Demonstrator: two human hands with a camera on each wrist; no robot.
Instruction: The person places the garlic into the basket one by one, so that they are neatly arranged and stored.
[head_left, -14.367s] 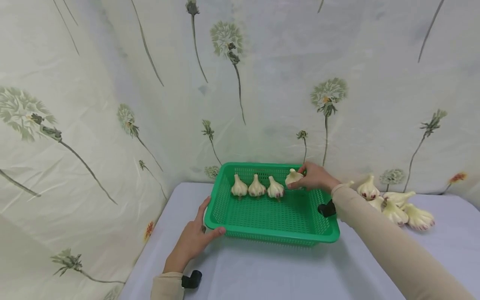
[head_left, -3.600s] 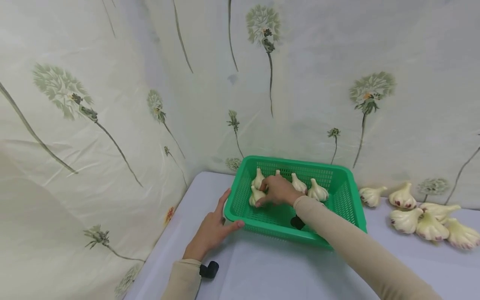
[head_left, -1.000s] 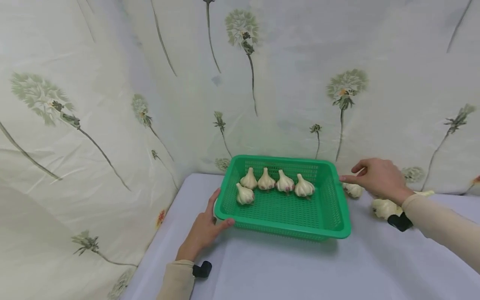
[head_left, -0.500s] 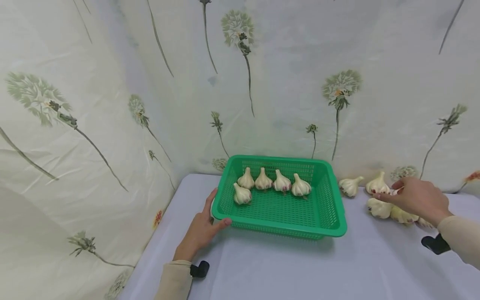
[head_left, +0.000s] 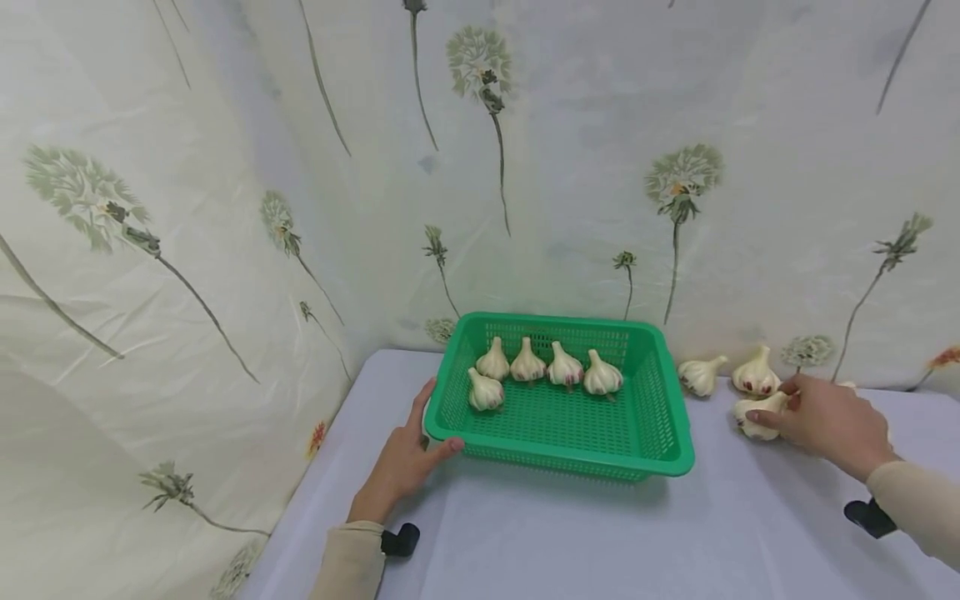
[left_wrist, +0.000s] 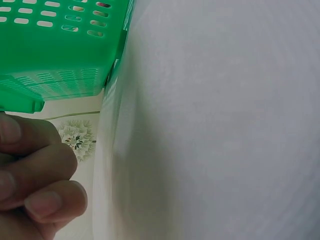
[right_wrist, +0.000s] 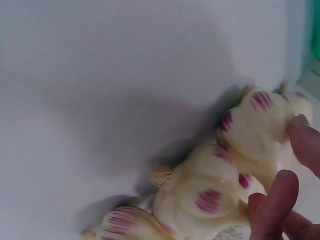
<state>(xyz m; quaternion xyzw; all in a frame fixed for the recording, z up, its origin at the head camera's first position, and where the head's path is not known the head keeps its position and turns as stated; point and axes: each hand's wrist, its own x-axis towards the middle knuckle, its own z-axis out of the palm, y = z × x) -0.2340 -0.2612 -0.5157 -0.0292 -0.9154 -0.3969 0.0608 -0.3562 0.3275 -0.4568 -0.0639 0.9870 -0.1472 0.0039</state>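
A green plastic basket [head_left: 562, 463] with slotted walls stands on the table. Inside it several garlic bulbs [head_left: 565, 364] form a row along the back, with one more garlic bulb [head_left: 486, 390] in front of the row's left end. My left hand [head_left: 401, 462] holds the basket's front left corner, thumb over the front rim and fingers along the left side; the left wrist view shows curled fingers [left_wrist: 45, 160] close to the rim. To the right, my right hand [head_left: 836, 421] pinches a garlic bulb [head_left: 753, 417] near its neck. In the right wrist view its thumb and fingers reach round that bulb [right_wrist: 255, 125].
Two garlic bulbs, one pale [head_left: 699, 377] and one with purple spots [head_left: 756, 375], lie behind, between basket and right hand. More bulbs [right_wrist: 200, 195] sit under and beside the right hand, mostly hidden in the head view. A flower-printed cloth [head_left: 562, 167] hangs behind the table [head_left: 570, 542].
My right hand has moved right, from beside the basket's right rim to the loose garlic bulbs, and then down onto the front left one. My left hand stays at the basket corner.
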